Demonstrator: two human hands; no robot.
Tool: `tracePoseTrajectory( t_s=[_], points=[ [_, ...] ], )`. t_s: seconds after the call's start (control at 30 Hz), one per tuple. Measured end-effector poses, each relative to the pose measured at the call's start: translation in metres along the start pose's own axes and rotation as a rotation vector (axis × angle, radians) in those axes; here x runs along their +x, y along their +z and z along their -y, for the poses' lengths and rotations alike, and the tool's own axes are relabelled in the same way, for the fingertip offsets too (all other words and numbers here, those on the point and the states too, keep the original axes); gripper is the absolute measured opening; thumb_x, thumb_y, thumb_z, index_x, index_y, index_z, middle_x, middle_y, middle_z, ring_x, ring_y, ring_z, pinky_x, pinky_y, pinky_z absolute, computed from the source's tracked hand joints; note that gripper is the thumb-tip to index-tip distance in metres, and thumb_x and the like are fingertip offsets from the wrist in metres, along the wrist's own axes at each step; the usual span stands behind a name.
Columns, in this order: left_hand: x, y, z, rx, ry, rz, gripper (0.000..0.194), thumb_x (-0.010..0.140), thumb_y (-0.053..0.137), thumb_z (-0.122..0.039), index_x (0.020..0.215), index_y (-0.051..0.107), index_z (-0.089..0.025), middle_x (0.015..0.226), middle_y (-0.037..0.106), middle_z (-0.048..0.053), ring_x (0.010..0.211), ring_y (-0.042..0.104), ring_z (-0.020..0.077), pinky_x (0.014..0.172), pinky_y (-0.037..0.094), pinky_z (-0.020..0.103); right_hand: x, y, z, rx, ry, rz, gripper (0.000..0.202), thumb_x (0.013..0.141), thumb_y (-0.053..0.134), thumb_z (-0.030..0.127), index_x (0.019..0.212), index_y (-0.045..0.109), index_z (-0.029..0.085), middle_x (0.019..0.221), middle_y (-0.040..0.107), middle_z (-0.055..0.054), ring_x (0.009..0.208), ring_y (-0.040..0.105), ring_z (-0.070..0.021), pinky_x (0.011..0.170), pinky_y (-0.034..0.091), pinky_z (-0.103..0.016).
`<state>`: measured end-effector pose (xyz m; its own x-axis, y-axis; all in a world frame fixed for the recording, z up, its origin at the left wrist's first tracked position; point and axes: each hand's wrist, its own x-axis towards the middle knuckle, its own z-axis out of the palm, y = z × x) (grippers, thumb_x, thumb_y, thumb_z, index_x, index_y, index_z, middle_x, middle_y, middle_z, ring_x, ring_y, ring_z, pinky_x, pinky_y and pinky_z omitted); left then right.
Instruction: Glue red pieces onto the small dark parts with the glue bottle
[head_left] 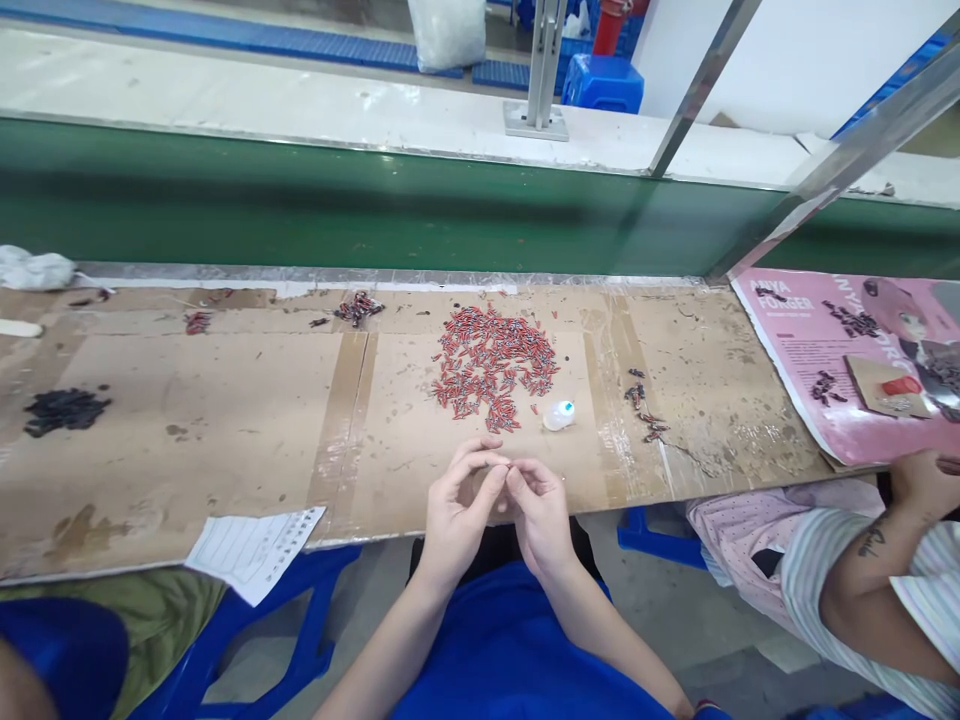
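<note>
My left hand (463,500) and my right hand (541,505) meet at the fingertips over the near edge of the cardboard-covered table (420,490). Thumb and index finger are pinched on each side, around something too small to make out. Just beyond them lies a wide pile of small red and grey pieces (495,355). A small white bottle with a blue-green tip (559,415) lies at the pile's near right side.
Dark pieces (64,410) are heaped at the left, and smaller clusters (360,308) lie farther back. A paper sheet (255,545) overhangs the front edge. At right, a person's arm (877,560) is beside a pink poster (802,370). A green barrier (337,205) stands behind.
</note>
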<state>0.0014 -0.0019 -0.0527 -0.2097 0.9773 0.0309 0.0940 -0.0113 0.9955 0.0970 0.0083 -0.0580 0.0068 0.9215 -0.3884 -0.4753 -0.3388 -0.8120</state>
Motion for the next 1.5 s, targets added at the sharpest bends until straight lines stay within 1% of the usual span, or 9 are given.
tracePoseTrajectory(
  t_s=[0.17, 0.3, 0.4, 0.5, 0.63, 0.93, 1.0, 1.2, 1.5],
  points=[
    [0.002, -0.016, 0.031, 0.490, 0.188, -0.075, 0.022, 0.088, 0.059, -0.038, 0.099, 0.070, -0.023, 0.098, 0.068, 0.008, 0.096, 0.060, 0.0244, 0.088, 0.048, 0.041, 0.008, -0.016, 0.004, -0.276, -0.159, -0.131, 0.026, 0.069, 0.078, 0.041, 0.082, 0.077, 0.019, 0.080, 0.076, -0.006, 0.072, 0.069, -0.0199, 0.061, 0.061, -0.030],
    [0.002, -0.018, 0.055, 0.723, 0.286, -0.111, 0.023, 0.092, 0.052, -0.035, 0.090, 0.071, -0.022, 0.098, 0.070, 0.010, 0.093, 0.058, 0.0273, 0.083, 0.048, 0.044, 0.013, -0.025, 0.001, -0.420, -0.169, -0.062, 0.026, 0.076, 0.070, 0.040, 0.091, 0.078, 0.020, 0.096, 0.075, -0.008, 0.085, 0.071, -0.0227, 0.068, 0.062, -0.033],
    [0.002, -0.016, 0.056, 0.633, 0.285, -0.075, 0.023, 0.093, 0.049, -0.032, 0.086, 0.069, -0.022, 0.092, 0.071, 0.008, 0.091, 0.061, 0.0247, 0.083, 0.050, 0.041, 0.014, -0.023, -0.003, -0.484, -0.140, -0.050, 0.025, 0.075, 0.071, 0.038, 0.091, 0.077, 0.018, 0.091, 0.076, -0.008, 0.083, 0.072, -0.0233, 0.073, 0.062, -0.036],
    [0.000, -0.014, 0.047, 0.467, 0.192, -0.029, 0.021, 0.093, 0.050, -0.031, 0.088, 0.068, -0.021, 0.086, 0.071, 0.005, 0.085, 0.065, 0.0203, 0.078, 0.054, 0.034, 0.014, -0.019, -0.002, -0.506, -0.110, -0.051, 0.023, 0.073, 0.072, 0.037, 0.085, 0.076, 0.017, 0.081, 0.077, -0.007, 0.080, 0.073, -0.0240, 0.073, 0.061, -0.035],
    [-0.003, -0.013, 0.033, 0.332, 0.086, -0.045, 0.018, 0.090, 0.054, -0.032, 0.089, 0.069, -0.021, 0.086, 0.071, 0.004, 0.082, 0.068, 0.0182, 0.076, 0.057, 0.031, 0.012, -0.016, 0.002, -0.521, -0.102, -0.025, 0.021, 0.074, 0.071, 0.037, 0.081, 0.074, 0.018, 0.084, 0.077, -0.007, 0.083, 0.073, -0.0244, 0.071, 0.060, -0.034],
    [-0.005, -0.009, 0.016, 0.098, -0.123, -0.075, 0.019, 0.081, 0.063, -0.036, 0.082, 0.072, -0.019, 0.084, 0.074, 0.006, 0.081, 0.070, 0.0195, 0.077, 0.057, 0.031, 0.006, -0.010, 0.009, -0.324, -0.057, 0.001, 0.026, 0.066, 0.078, 0.043, 0.071, 0.071, 0.018, 0.080, 0.077, -0.005, 0.073, 0.073, -0.0210, 0.067, 0.062, -0.033],
    [-0.004, -0.007, 0.014, 0.065, -0.137, -0.078, 0.019, 0.080, 0.065, -0.036, 0.083, 0.072, -0.018, 0.085, 0.074, 0.006, 0.081, 0.070, 0.0196, 0.078, 0.057, 0.032, 0.006, -0.009, 0.014, -0.288, -0.041, 0.009, 0.026, 0.064, 0.080, 0.043, 0.069, 0.071, 0.019, 0.075, 0.076, -0.004, 0.071, 0.072, -0.0204, 0.065, 0.062, -0.033],
    [-0.002, -0.004, 0.004, 0.025, -0.136, 0.028, 0.018, 0.081, 0.065, -0.033, 0.088, 0.072, -0.018, 0.089, 0.074, 0.007, 0.086, 0.069, 0.0195, 0.083, 0.057, 0.032, 0.009, -0.015, 0.023, -0.294, -0.080, 0.015, 0.019, 0.062, 0.083, 0.037, 0.069, 0.076, 0.021, 0.078, 0.078, -0.005, 0.077, 0.072, -0.0207, 0.081, 0.059, -0.037],
    [-0.004, -0.001, -0.006, 0.089, -0.101, 0.118, 0.019, 0.087, 0.055, -0.032, 0.091, 0.067, -0.018, 0.092, 0.071, 0.007, 0.091, 0.067, 0.0194, 0.085, 0.053, 0.032, 0.002, -0.021, 0.034, -0.381, -0.185, 0.106, 0.016, 0.069, 0.078, 0.033, 0.080, 0.079, 0.023, 0.085, 0.076, -0.005, 0.074, 0.073, -0.0195, 0.071, 0.063, -0.032]
  ],
)
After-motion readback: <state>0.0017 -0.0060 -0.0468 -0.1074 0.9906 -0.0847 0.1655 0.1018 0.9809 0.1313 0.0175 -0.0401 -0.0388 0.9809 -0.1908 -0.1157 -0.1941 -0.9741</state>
